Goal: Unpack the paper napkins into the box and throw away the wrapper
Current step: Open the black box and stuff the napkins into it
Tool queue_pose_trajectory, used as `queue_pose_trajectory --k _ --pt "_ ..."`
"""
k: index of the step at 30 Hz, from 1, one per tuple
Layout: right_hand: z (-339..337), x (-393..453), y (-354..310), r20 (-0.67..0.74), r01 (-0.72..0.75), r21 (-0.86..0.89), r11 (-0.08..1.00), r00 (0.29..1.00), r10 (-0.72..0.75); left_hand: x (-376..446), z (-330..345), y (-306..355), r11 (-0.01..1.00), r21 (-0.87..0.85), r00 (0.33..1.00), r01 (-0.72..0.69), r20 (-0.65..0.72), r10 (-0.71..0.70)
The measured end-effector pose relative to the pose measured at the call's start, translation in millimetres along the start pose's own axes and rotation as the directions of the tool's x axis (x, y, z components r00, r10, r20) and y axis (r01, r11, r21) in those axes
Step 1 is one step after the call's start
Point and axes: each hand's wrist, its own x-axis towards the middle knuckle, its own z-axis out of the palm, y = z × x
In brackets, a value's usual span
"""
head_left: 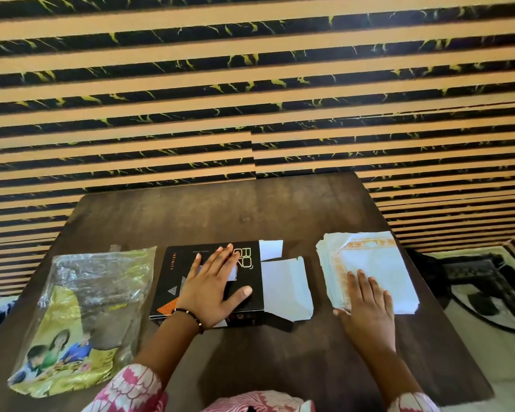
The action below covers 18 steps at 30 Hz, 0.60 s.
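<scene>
Dark wood tabletop (220, 215) against a striped black-and-tan wall (250, 84). Left hand (211, 289) lies flat, fingers straight and spread, palm down on the lid of a black box (173, 281) with orange triangle print, at tabletop centre; beaded bracelet (191, 318) on that wrist. White box flaps (286, 289) stick out open on the box's right side, between the two hands. Right hand (369, 307) also flat, fingers straight, pressing on the near edge of a stack of white paper napkins (369, 257) with orange border print, on the right part of the tabletop, well apart from the box. Neither hand grips anything. Clear-and-yellow plastic wrapper (87, 316) with printed people lies flattened at far left, just beside the box, untouched by either hand. Pink-and-white patterned sleeves (131, 388) at bottom edge. Napkins are out of the wrapper, not yet in the box
</scene>
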Motion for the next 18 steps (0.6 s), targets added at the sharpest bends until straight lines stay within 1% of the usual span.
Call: queue_pose_trajectory --k 2,5,7,9,12,14,16,17,18 --pt "-1 2 -2 -0.019 0.002 -0.027 1.000 1.000 -0.003 0 1 -1 1.000 0.007 1.000 0.000 -0.002 0.000" --pt "-3 2 -2 -0.045 0.064 -0.081 0.995 0.997 -0.068 1 3 -3 1.000 0.005 1.000 0.000 -0.021 0.000" --pt "-8 6 -2 -0.061 0.076 -0.081 0.994 0.995 -0.081 1 3 -2 1.000 0.001 1.000 0.005 -0.009 -0.005" --pt "-17 12 -2 -0.052 0.054 -0.058 0.997 0.997 -0.057 1 2 -1 1.000 -0.003 1.000 0.002 -0.008 -0.002" --pt "-39 25 -5 -0.048 -0.047 -0.012 0.999 0.998 0.046 0 3 -1 1.000 0.010 0.999 0.012 -0.038 -0.012" --pt "-57 37 -6 -0.110 -0.099 0.033 0.995 0.989 0.102 -2 4 0 1.000 0.010 0.996 0.003 -0.094 -0.002" --pt "-81 48 -8 -0.217 -0.093 0.088 0.992 0.970 0.110 -4 0 7 0.998 -0.024 0.987 -0.051 -0.152 0.047" --pt "-93 52 -11 -0.271 -0.074 0.111 0.991 0.957 0.102 -6 -4 16 0.995 -0.079 0.981 -0.055 -0.189 0.039" --pt "-106 54 -17 -0.314 -0.051 0.144 0.988 0.945 0.094 -5 -5 28 0.979 -0.202 0.975 -0.035 -0.220 -0.011"
